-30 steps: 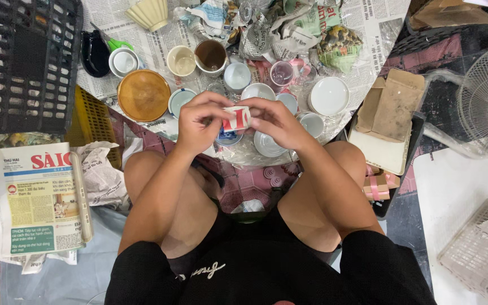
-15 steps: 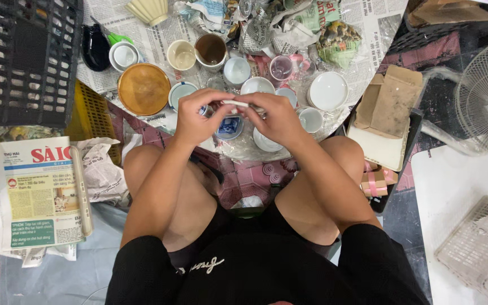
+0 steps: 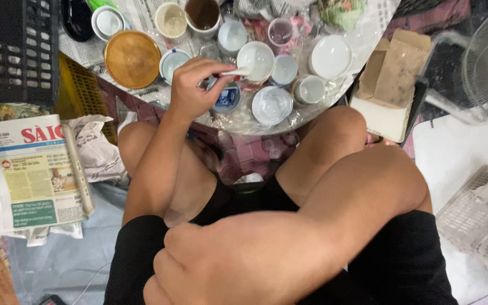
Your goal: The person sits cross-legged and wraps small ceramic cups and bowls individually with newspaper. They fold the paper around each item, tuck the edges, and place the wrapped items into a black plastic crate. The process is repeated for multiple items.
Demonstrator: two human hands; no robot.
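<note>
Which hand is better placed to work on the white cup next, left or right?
Left. The left hand sits among the cups, fingers pinching a small white piece at the rim of the white cup. The right hand lies curled over the lap, away from them.

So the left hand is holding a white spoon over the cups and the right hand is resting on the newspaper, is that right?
Not quite. The left hand does hold the white spoon over the cups, but the right hand isn't on the newspaper; the head view shows it folded across the person's lap.
</note>
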